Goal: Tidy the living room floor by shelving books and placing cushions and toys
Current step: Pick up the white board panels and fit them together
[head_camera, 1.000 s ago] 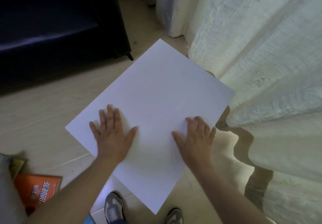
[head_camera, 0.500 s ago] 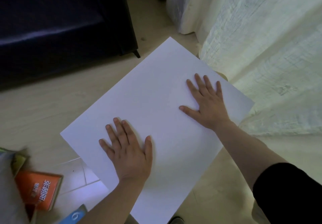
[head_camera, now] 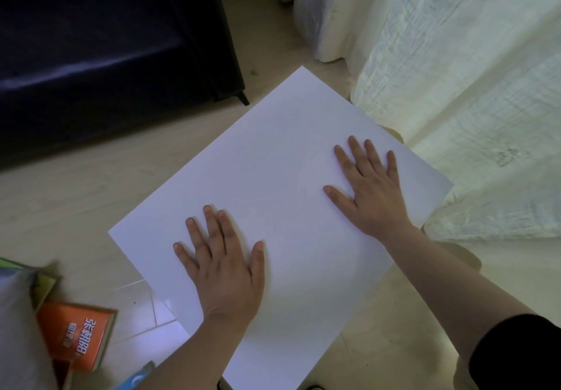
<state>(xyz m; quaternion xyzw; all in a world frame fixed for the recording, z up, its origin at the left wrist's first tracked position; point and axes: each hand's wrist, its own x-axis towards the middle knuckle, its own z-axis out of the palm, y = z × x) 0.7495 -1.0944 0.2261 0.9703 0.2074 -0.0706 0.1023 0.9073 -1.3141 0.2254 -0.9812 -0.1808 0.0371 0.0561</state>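
Palms of left hand [head_camera: 224,271] and right hand [head_camera: 372,190] lie flat, fingers spread, on white tabletop [head_camera: 273,159]; advise even downward pressure to avoid tipping it.

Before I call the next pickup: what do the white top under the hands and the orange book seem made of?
White top: rigid board, likely laminate or painted wood, matte; it is uniformly smooth with crisp straight edges and no glare. Orange book: paper, with a printed card cover; pale page edges show along one side.
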